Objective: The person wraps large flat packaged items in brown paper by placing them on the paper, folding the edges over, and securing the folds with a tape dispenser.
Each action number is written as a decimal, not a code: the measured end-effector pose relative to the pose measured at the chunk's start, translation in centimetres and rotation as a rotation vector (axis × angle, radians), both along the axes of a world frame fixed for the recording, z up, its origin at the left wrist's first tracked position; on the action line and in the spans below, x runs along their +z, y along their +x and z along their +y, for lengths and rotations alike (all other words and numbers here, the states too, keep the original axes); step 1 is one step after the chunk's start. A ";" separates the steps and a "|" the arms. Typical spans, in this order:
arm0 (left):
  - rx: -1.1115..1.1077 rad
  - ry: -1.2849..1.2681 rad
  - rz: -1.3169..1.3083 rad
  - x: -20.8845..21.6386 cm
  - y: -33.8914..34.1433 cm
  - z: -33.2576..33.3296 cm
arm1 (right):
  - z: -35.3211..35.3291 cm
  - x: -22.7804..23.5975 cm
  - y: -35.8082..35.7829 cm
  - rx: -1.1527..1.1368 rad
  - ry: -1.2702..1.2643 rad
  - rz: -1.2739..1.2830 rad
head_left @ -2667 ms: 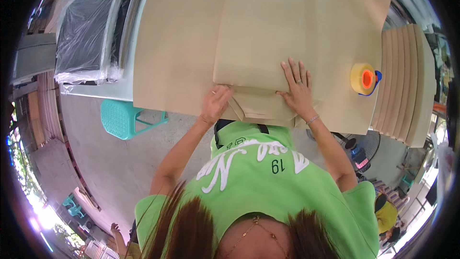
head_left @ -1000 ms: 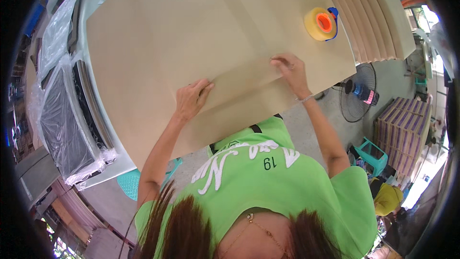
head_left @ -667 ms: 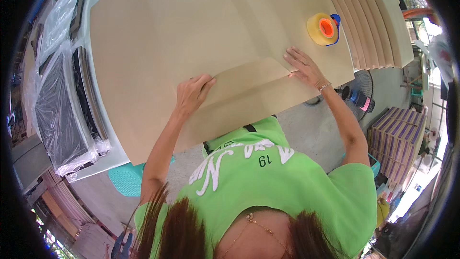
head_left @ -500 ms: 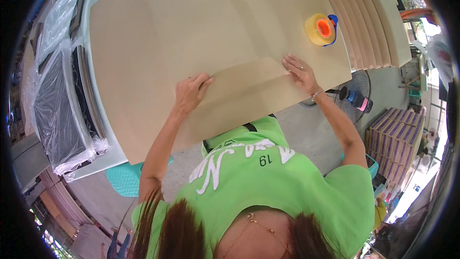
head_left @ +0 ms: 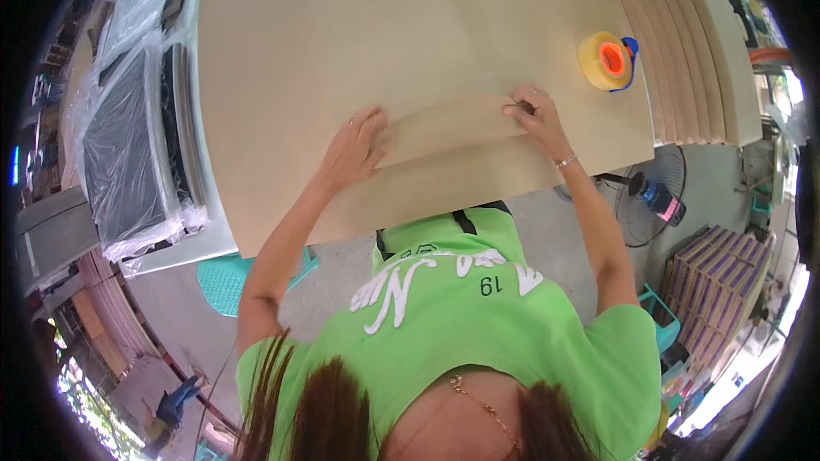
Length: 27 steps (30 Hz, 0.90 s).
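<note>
A large flat sheet of tan cardboard (head_left: 401,43) covers the table before me. Its near flap (head_left: 444,124) is being folded up. My left hand (head_left: 354,145) presses flat on the left end of that flap, fingers spread. At the flap's right end, my right hand (head_left: 531,115) pinches the folded edge. A roll of yellow packing tape (head_left: 604,60) with an orange core and a blue dispenser lies on the cardboard just beyond my right hand.
A stack of flat cardboard sheets (head_left: 692,43) lies to the right. Dark items in clear plastic wrap (head_left: 128,137) sit at the left. Below the table stand a teal plastic stool (head_left: 231,277), a floor fan (head_left: 653,196) and stacked boxes (head_left: 713,290).
The view has shifted. My right hand slid along the flap's edge and now pinches it instead of lying flat; the flap's edge has lifted. My left hand stays pressed on the flap.
</note>
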<state>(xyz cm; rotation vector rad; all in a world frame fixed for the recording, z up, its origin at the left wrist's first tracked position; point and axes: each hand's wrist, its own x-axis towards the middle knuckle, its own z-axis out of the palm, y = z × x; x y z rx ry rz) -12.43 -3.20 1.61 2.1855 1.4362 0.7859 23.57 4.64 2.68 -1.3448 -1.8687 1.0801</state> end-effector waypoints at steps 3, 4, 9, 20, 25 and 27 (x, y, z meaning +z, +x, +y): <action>-0.417 0.151 0.370 0.0 -4.5 -2.3 | -0.5 -0.2 -0.1 -0.049 0.040 0.020; -0.437 0.157 0.407 -0.2 -5.3 -2.0 | -0.6 -0.1 -0.2 -0.059 0.061 0.024; -0.418 0.359 0.565 -2.0 -6.5 -2.3 | -0.8 -0.4 -0.7 -0.097 0.042 0.042; -0.037 0.241 0.374 -2.5 -2.0 -5.5 | -1.0 -0.2 -1.9 -0.156 0.185 0.021; 0.113 0.065 0.492 -1.1 8.0 -6.5 | -1.3 -1.2 -2.1 -0.222 0.255 -0.063; 0.247 -0.078 0.313 -0.2 10.6 -5.7 | -1.5 -2.3 -1.8 -0.249 0.183 -0.054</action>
